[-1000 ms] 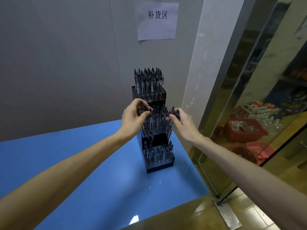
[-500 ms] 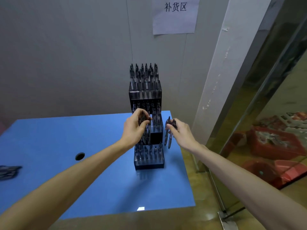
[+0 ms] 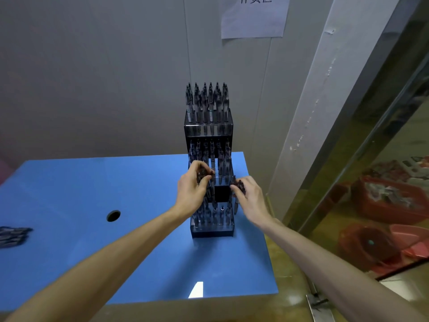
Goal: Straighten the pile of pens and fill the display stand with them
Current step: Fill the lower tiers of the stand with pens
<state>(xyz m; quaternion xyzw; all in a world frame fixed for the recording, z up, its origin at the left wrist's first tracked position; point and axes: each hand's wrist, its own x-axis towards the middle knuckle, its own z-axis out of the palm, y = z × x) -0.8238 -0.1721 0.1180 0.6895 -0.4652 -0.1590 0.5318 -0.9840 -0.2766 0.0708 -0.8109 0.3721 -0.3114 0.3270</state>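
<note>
Standing on the blue counter [image 3: 139,263] by the wall, the tiered display stand [image 3: 211,231] is packed with pens on all three levels. Left hand [image 3: 192,191] has its grip curled around a bunch of pens [image 3: 204,174] at the middle tier, right hand [image 3: 249,198] pinches a few more [image 3: 239,185] beside it. A loose pile of pens [image 3: 12,235] lies far left.

Tiered display stand [image 3: 209,126] on blue table [image 3: 116,182], stocked with pens. Left hand [image 3: 191,191] and right hand [image 3: 251,198] each grip pens (middle tier).
</note>
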